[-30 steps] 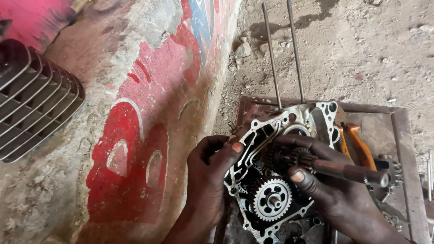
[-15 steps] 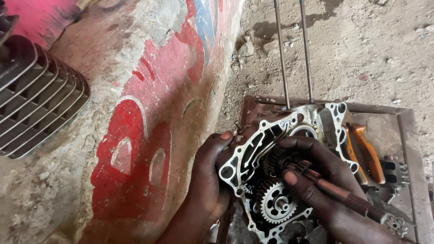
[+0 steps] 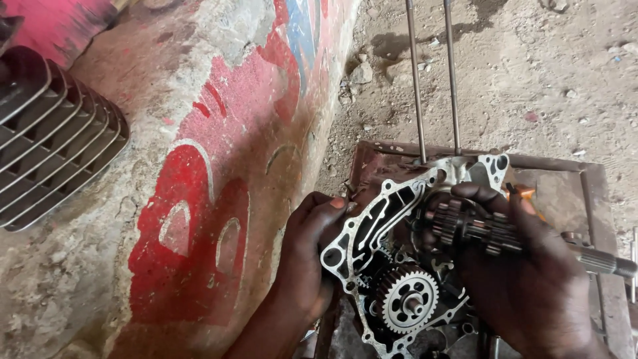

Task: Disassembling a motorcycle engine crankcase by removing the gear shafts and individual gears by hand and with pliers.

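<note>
Two hands are working: the left hand is gripping the engine crankcase at nine o'clock, while right hand fingers are closing around the gear shaft.

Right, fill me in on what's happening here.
A person is working on an opened engine crankcase that sits in a rusty metal tray on dusty ground. The left hand grips the case's edge beside a painted concrete block. The right hand holds a gear cluster on a shaft over the case. A large gear sits inside, and two long studs stick up from the case.
</note>
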